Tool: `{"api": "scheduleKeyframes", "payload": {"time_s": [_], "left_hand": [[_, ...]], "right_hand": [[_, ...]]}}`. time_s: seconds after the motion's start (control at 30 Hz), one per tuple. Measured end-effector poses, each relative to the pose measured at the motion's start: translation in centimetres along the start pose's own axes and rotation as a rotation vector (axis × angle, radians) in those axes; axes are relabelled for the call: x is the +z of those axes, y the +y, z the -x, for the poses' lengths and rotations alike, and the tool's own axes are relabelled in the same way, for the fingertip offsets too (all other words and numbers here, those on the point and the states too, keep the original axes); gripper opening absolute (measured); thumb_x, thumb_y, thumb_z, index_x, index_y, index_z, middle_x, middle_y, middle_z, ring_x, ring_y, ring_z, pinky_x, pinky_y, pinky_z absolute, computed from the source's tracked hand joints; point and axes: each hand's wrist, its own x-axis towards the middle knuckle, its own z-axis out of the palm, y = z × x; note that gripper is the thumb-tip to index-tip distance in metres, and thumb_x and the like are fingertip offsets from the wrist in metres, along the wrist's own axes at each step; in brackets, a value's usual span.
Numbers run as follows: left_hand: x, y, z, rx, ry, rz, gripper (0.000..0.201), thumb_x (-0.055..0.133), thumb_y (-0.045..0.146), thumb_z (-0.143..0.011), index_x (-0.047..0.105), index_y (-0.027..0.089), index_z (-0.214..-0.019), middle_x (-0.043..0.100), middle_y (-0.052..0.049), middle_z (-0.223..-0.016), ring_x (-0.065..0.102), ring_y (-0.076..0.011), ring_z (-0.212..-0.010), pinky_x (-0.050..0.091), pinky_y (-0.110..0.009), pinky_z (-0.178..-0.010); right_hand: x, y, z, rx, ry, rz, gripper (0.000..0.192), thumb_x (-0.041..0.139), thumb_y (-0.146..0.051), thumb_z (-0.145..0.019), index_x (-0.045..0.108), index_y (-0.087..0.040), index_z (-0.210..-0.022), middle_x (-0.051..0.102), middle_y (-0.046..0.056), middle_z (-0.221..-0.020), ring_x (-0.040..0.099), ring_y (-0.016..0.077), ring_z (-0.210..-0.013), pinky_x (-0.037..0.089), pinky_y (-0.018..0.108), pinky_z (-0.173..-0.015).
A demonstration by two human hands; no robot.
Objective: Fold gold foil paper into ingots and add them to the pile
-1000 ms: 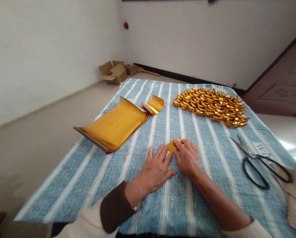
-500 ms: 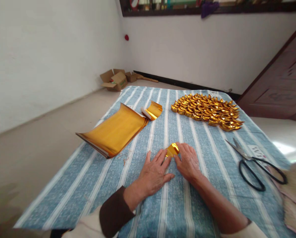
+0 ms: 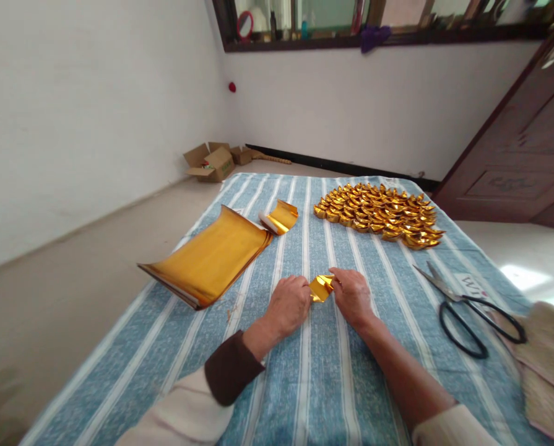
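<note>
A small folded piece of gold foil paper (image 3: 322, 288) is pinched between my left hand (image 3: 287, 304) and my right hand (image 3: 352, 296), just above the blue striped cloth (image 3: 304, 384). Each hand grips one end of it with curled fingers. To the left lies a stack of gold foil sheets (image 3: 209, 257) with curled edges. A loose curled gold sheet (image 3: 280, 217) rests beyond the stack. At the far right of the cloth sits a heap of folded gold ingots (image 3: 381, 214).
Black-handled scissors (image 3: 467, 303) lie on the cloth at the right, next to a woven straw mat (image 3: 548, 356). Open cardboard boxes (image 3: 212, 162) stand on the floor by the far wall. A dark wooden door (image 3: 518, 161) is at the right.
My hands went from lying flat on the cloth, pressing the gold piece, to curling and lifting it between the fingertips. The view tilted upward, showing a window ledge.
</note>
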Motion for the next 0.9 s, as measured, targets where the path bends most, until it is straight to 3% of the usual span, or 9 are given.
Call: {"api": "scheduleKeyframes", "payload": {"time_s": [0.1, 0.2, 0.27, 0.37, 0.5, 0.6, 0.73, 0.8, 0.9], "left_hand": [[-0.1, -0.2, -0.9, -0.059, -0.006, 0.018, 0.016, 0.053, 0.018, -0.092, 0.068, 0.015, -0.086, 0.066, -0.009, -0.092, 0.061, -0.0239, -0.092, 0.048, -0.036, -0.081], [-0.1, -0.3, -1.2, -0.126, 0.008, 0.089, 0.008, 0.058, 0.017, -0.086, 0.067, 0.017, -0.087, 0.065, -0.007, -0.094, 0.061, -0.0225, -0.093, 0.048, -0.032, -0.081], [-0.1, -0.3, -1.4, -0.153, -0.003, 0.126, 0.009, 0.060, 0.017, -0.084, 0.067, 0.018, -0.090, 0.065, -0.006, -0.095, 0.061, -0.0218, -0.094, 0.047, -0.031, -0.081], [-0.2, -0.5, -1.7, -0.156, -0.030, 0.153, 0.016, 0.063, 0.016, -0.080, 0.067, 0.018, -0.095, 0.066, -0.006, -0.097, 0.062, -0.0210, -0.094, 0.046, -0.029, -0.081], [-0.7, -0.7, -2.4, -0.158, -0.038, 0.180, 0.023, 0.066, 0.021, -0.076, 0.068, 0.019, -0.099, 0.067, -0.004, -0.091, 0.063, -0.0204, -0.084, 0.044, -0.028, -0.070], [-1.2, -0.9, -2.8, -0.150, -0.083, 0.228, 0.017, 0.068, 0.020, -0.072, 0.071, 0.020, -0.089, 0.066, 0.000, -0.079, 0.062, -0.0184, -0.074, 0.038, -0.025, -0.060], [-1.9, -1.1, -3.2, -0.131, -0.131, 0.289, 0.006, 0.071, 0.020, -0.069, 0.072, 0.020, -0.075, 0.062, 0.003, -0.068, 0.060, -0.0157, -0.068, 0.033, -0.024, -0.055], [-2.1, -1.1, -3.1, -0.112, -0.080, 0.290, 0.004, 0.070, 0.023, -0.073, 0.071, 0.019, -0.072, 0.063, 0.002, -0.070, 0.060, -0.0154, -0.070, 0.035, -0.024, -0.057], [-1.8, -1.1, -2.5, 0.013, 0.097, 0.164, 0.009, 0.065, 0.018, -0.081, 0.069, 0.019, -0.072, 0.062, -0.001, -0.075, 0.059, -0.0171, -0.078, 0.041, -0.026, -0.065]], "right_hand": [[-0.2, 0.3, -0.4, 0.016, -0.033, 0.022, 0.024, 0.051, -0.015, -0.088, 0.070, -0.020, -0.102, 0.071, 0.007, -0.089, 0.061, 0.0230, -0.087, 0.042, 0.034, -0.082], [-0.7, 0.5, -0.5, 0.039, -0.100, 0.086, 0.025, 0.055, -0.021, -0.088, 0.068, -0.020, -0.109, 0.067, 0.012, -0.112, 0.057, 0.0270, -0.106, 0.041, 0.039, -0.091], [-1.1, 0.6, -0.6, 0.051, -0.158, 0.125, 0.025, 0.056, -0.023, -0.088, 0.068, -0.021, -0.110, 0.060, 0.014, -0.126, 0.050, 0.0300, -0.120, 0.038, 0.045, -0.097], [-1.5, 0.9, -0.8, 0.040, -0.225, 0.098, 0.018, 0.056, -0.023, -0.088, 0.070, -0.022, -0.099, 0.059, 0.013, -0.127, 0.046, 0.0299, -0.126, 0.035, 0.046, -0.100], [-1.9, 1.4, -1.3, 0.006, -0.223, -0.079, 0.008, 0.060, -0.019, -0.082, 0.067, -0.021, -0.079, 0.067, 0.007, -0.100, 0.057, 0.0242, -0.106, 0.039, 0.040, -0.094], [-2.3, 1.4, -1.5, 0.075, -0.203, -0.267, 0.006, 0.061, -0.017, -0.076, 0.064, -0.020, -0.072, 0.067, 0.001, -0.078, 0.061, 0.0191, -0.082, 0.044, 0.033, -0.082], [-3.4, 0.9, -1.4, 0.202, -0.191, -0.512, 0.004, 0.063, -0.023, -0.074, 0.067, -0.021, -0.072, 0.069, 0.000, -0.074, 0.063, 0.0177, -0.074, 0.047, 0.030, -0.074], [-4.2, 0.7, -1.3, 0.209, -0.202, -0.617, 0.007, 0.064, -0.026, -0.075, 0.068, -0.022, -0.073, 0.071, 0.000, -0.074, 0.065, 0.0177, -0.072, 0.049, 0.030, -0.072], [-5.4, 0.5, -1.0, 0.191, -0.206, -0.673, 0.007, 0.066, -0.027, -0.076, 0.070, -0.022, -0.074, 0.073, 0.000, -0.076, 0.068, 0.0184, -0.076, 0.050, 0.031, -0.074]]}}
